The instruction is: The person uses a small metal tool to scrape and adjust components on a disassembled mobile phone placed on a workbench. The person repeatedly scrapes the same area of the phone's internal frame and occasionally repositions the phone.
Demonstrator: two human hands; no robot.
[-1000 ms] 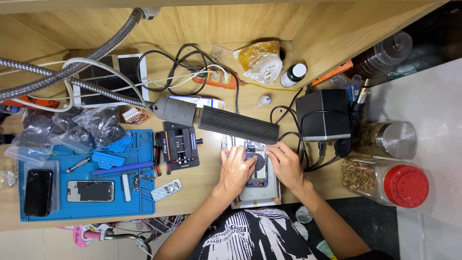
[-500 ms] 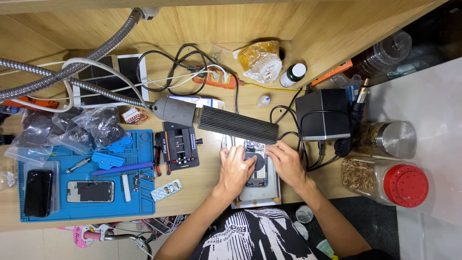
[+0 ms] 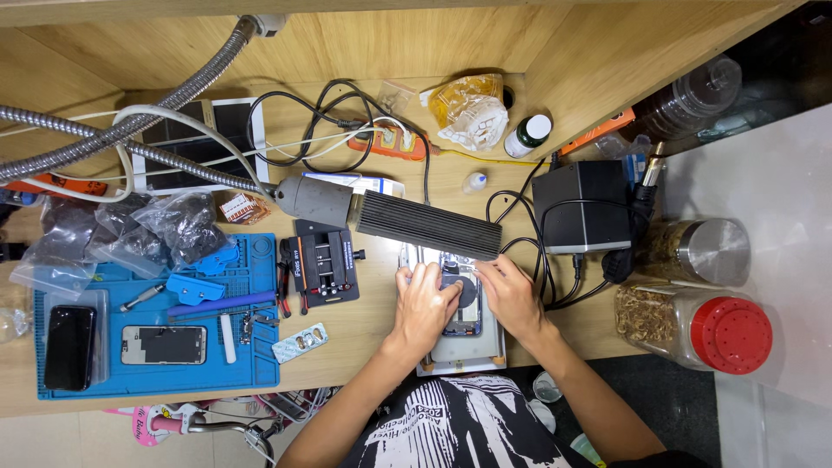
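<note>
The opened phone lies on the desk pad, long axis twelve-to-six, left hand pressing at nine o'clock, right hand pinching at three, equally near.

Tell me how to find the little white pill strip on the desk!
Start at the big blue work mat on the left of the wooden desk. Just off its lower right corner lies the pill strip, tilted, left of the person's left hand. It is small, silvery white with round bumps, unlike the black clamp tool above it.
</note>
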